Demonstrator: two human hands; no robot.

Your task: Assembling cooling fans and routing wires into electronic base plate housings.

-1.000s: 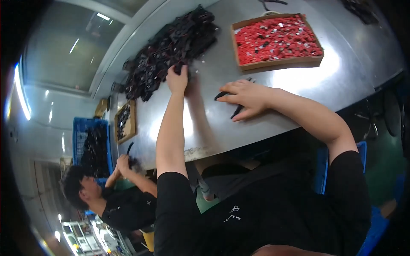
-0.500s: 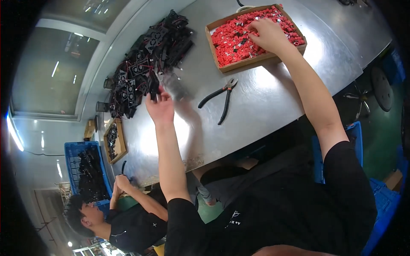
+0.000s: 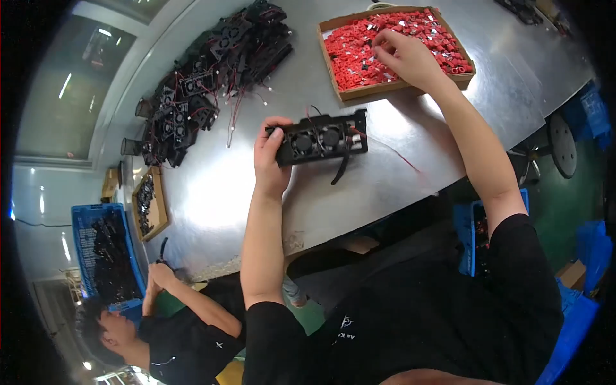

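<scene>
Now left hand (image 3: 271,157) gripping fan bracket (image 3: 324,139)

The desk (image 3: 218,192) is smooth, glossy metal; the fan unit (image 3: 321,140) looks like matt black plastic; the tray (image 3: 350,95) seems cardboard.

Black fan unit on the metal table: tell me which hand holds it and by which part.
The left hand grips the black fan unit by its left end. The right hand reaches into the tray of red parts; whether its fingers hold one cannot be told.
</scene>
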